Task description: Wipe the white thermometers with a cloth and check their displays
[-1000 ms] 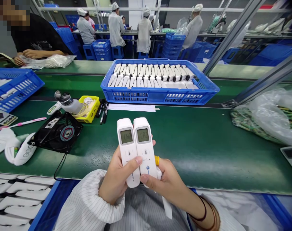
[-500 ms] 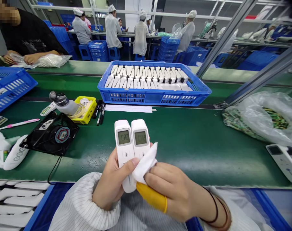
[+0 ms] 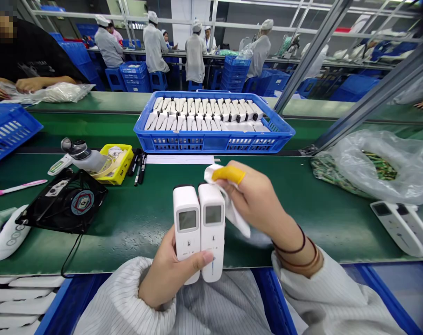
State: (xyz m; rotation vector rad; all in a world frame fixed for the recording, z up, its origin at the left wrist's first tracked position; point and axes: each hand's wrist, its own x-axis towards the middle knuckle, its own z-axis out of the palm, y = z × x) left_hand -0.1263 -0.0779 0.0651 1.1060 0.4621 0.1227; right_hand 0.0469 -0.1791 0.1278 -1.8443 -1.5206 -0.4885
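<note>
- Gripping two white devices (image 3: 212, 235) side by side in the left hand (image 3: 172, 274), over the near edge of the tabletop (image 3: 144, 232).
- Pinching a white cloth (image 3: 237, 216) in the right hand (image 3: 258, 200), beside or touching the top of the right-hand one.
- Probably wiping; calling next for a steady left grip and light cloth pressure.
</note>
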